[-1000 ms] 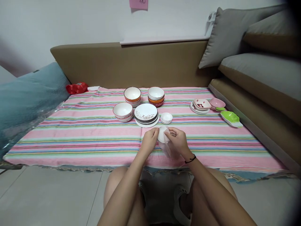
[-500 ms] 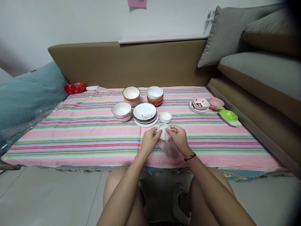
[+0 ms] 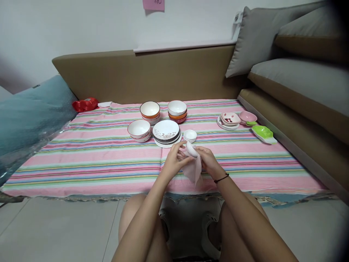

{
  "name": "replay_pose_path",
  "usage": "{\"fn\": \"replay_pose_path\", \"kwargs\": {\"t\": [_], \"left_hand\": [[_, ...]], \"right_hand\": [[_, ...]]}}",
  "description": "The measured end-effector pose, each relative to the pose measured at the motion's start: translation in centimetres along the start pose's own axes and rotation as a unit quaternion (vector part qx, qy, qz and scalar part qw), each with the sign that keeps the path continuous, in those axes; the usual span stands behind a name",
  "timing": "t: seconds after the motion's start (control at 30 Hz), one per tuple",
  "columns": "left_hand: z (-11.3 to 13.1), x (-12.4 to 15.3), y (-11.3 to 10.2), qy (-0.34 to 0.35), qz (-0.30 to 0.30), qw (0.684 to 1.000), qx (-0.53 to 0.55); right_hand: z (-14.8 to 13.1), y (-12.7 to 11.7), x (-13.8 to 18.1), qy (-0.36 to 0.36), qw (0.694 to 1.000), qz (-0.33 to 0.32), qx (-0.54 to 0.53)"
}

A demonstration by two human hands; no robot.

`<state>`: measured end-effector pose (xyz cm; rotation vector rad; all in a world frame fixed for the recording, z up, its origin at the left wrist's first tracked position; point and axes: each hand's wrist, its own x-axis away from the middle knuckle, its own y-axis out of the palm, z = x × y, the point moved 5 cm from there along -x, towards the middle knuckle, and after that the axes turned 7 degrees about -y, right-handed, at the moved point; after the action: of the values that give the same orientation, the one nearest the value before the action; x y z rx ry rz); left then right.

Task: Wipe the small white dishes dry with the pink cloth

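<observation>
Above the near middle of the striped cloth, a small white dish (image 3: 192, 149) is tilted on edge between my two hands. My left hand (image 3: 174, 158) curls around its left side, index finger by the rim and thumb lower down. A thin pale pink wiping cloth (image 3: 193, 170) hangs below the dish. On the right, my right hand (image 3: 207, 160) grips the wiping cloth against the dish; some of its fingers are hidden. Just beyond my hands stands a stack of small white dishes (image 3: 190, 135). Left of that is a pile of flower-patterned plates (image 3: 165, 130).
White-lined bowls (image 3: 139, 128) stand left of the plates, with stacked bowls (image 3: 149, 109) and orange-banded bowls (image 3: 177, 109) behind. Toward the right lie a square dish (image 3: 230, 118), a pink bowl (image 3: 247, 117) and a green leaf-like dish (image 3: 264, 134). Cushions (image 3: 300, 82) rise at right.
The small dish has turned from facing up to standing on edge. My left hand has opened wider around it, and my right hand has shifted behind it with the wiping cloth. The view moved slightly.
</observation>
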<state>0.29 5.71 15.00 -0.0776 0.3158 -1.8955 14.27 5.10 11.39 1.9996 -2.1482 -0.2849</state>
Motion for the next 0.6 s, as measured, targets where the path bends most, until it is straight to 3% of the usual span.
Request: {"fn": "replay_pose_path", "kwargs": {"t": [0.1,0.23,0.37,0.53,0.6], "left_hand": [[0.3,-0.1,-0.2,0.055,0.021,0.997,-0.058],[0.5,-0.3,-0.4,0.077,0.029,0.994,-0.069],[0.4,-0.6,-0.8,0.051,0.024,0.998,-0.033],[-0.2,-0.7,-0.4,-0.002,-0.049,0.998,0.027],[-0.3,-0.7,-0.4,-0.011,-0.033,0.999,0.005]], "right_hand": [[-0.1,0.4,0.2,0.004,0.999,-0.047,-0.018],[0.0,0.4,0.3,0.008,0.999,-0.041,-0.01],[0.0,0.6,0.1,0.002,0.999,-0.04,-0.034],[-0.1,1.0,0.1,-0.005,0.998,-0.06,-0.015],[-0.1,1.2,0.2,-0.004,0.997,-0.075,-0.008]]}}
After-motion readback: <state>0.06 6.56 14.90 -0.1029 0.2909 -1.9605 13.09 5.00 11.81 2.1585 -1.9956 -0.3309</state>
